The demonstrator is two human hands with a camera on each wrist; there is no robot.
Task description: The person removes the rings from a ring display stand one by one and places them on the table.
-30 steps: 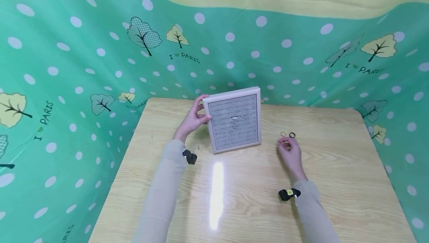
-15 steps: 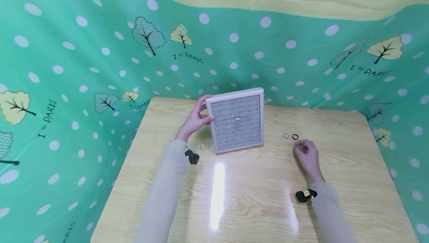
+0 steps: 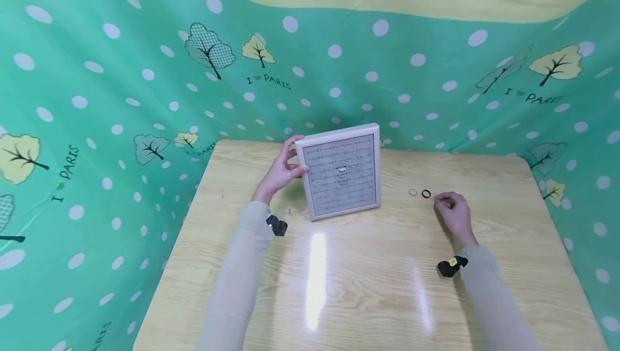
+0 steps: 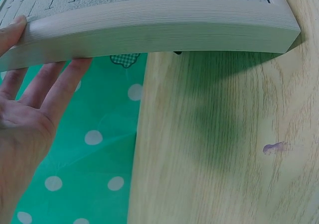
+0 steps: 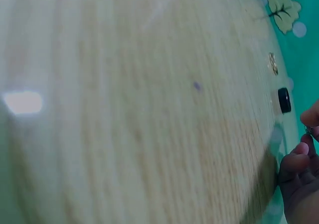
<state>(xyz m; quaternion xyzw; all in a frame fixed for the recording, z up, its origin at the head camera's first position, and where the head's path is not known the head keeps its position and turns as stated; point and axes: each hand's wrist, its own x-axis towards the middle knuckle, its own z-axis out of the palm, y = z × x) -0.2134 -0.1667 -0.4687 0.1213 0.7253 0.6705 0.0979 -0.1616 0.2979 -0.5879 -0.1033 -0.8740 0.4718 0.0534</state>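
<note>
My left hand (image 3: 279, 174) grips the left edge of a framed grey ring display tray (image 3: 334, 204), thumb on the front and fingers behind. The tray leans upright on the table; a few silvery rings (image 3: 342, 169) sit in its middle slots. In the left wrist view, the fingers (image 4: 62, 89) press against the tray's side (image 4: 164, 35). My right hand (image 3: 456, 216) pinches a small silvery ring (image 5: 308, 130) between thumb and fingertips, close to the tabletop. Just left of it lie a black ring (image 3: 426, 194) and a thin gold-coloured ring (image 3: 413, 192).
The wooden table (image 3: 368, 281) carries a bright light reflection in front of the tray. A small dark mark (image 3: 289, 211) shows left of the tray's lower corner. Behind the table hangs a green dotted curtain (image 3: 310, 71).
My right hand has moved from below the gold-coloured ring rightward, past the black ring, then slightly away from me. The left hand and tray stay in place.
</note>
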